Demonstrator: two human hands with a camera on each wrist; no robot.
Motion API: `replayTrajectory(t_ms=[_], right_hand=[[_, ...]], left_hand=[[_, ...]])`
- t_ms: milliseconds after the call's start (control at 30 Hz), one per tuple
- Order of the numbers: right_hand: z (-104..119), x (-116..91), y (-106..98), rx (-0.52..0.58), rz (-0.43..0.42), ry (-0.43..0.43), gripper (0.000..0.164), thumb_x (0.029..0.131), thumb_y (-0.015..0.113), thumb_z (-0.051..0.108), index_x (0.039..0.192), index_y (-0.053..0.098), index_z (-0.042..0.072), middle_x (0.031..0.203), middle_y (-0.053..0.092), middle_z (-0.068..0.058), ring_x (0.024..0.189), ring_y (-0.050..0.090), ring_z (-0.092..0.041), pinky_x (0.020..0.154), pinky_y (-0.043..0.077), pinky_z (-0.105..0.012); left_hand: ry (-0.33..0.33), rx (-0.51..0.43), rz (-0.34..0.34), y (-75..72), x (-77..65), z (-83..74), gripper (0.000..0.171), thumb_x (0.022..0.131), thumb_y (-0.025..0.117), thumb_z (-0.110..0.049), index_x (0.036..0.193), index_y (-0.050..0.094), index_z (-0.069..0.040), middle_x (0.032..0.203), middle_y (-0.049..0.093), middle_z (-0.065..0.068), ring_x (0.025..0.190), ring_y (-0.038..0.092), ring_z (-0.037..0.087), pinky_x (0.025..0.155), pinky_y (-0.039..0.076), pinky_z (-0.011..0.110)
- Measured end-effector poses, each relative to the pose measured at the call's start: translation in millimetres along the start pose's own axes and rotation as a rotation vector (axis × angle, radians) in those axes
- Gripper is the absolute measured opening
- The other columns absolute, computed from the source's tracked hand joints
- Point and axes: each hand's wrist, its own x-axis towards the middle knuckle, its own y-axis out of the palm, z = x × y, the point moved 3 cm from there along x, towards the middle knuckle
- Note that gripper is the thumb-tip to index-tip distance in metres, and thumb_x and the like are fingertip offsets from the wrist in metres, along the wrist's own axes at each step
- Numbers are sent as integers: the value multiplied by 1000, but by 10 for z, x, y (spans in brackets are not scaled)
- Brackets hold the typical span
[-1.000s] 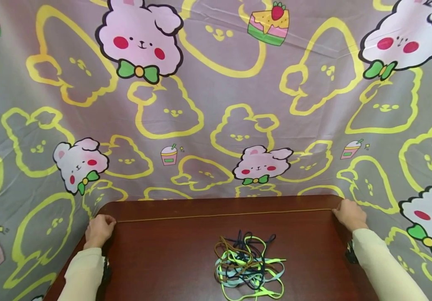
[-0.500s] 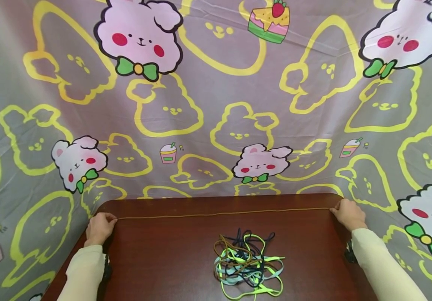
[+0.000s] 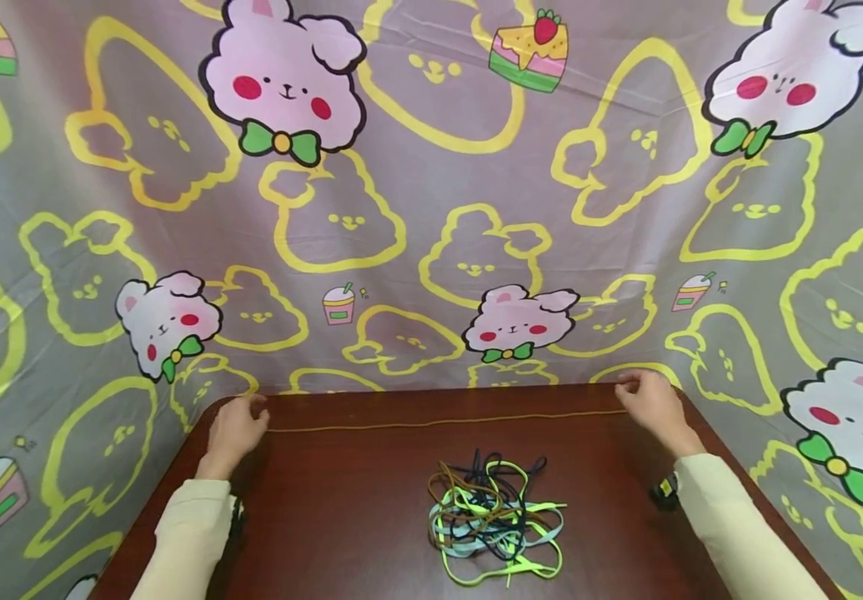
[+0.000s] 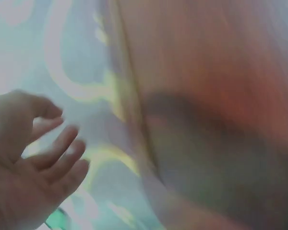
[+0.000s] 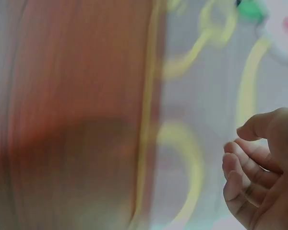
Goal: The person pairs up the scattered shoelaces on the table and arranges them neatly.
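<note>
Looks like smooth, faintly glossy wood on the table [image 3: 341, 500]. Near its far edge, looks like matt textile on the brown cord [image 3: 431, 423]; farther in, likewise on the tangled laces [image 3: 487, 512]. Behind, like creased cloth on the curtain [image 3: 401, 183].

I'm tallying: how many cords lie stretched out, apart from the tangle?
1: the brown cord across the far side of the table, its ends apparently behind the left hand and right hand.
</note>
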Motion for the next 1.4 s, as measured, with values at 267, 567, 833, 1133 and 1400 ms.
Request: replayTrajectory(t_ms=[267,567,833,1133,1400], right_hand=[[1283,-324,440,276,3,-213,13,96,68,11,103,77,4,101,77,-10,93,70,-25,79,53,-40],[2162,-895,898,35,610,-225,35,97,67,40,78,74,11,60,55,5,52,45,-11,51,35,-32],[2265,-1066,1175,114,501,-214,30,94,73,21,65,71,12,52,47,12,46,39,-8,45,28,-27],[2317,-1149,1216,163,502,-178,23,95,72,27,75,74,14,58,57,9,48,44,-8,46,32,-26],[2315,-1178,1300,202,532,-198,22,92,77,26,73,73,15,58,58,9,47,45,-7,45,34,-24]], left_hand=[[316,-206,278,487,-63,-1187,23,91,65,4,113,71,4,108,74,19,95,71,33,85,56,47],[393,-456,570,818,-447,-2019,34,93,68,4,126,66,2,127,66,24,116,62,44,94,50,59],[378,-484,573,965,-646,-2229,21,92,69,4,111,76,-1,113,74,12,105,68,33,83,56,46],[349,-552,571,1029,-741,-2210,18,90,69,7,103,77,-2,100,76,12,88,72,27,77,57,35],[343,-504,531,1027,-767,-2222,14,88,74,3,92,80,-9,92,77,3,85,69,22,71,55,30]])
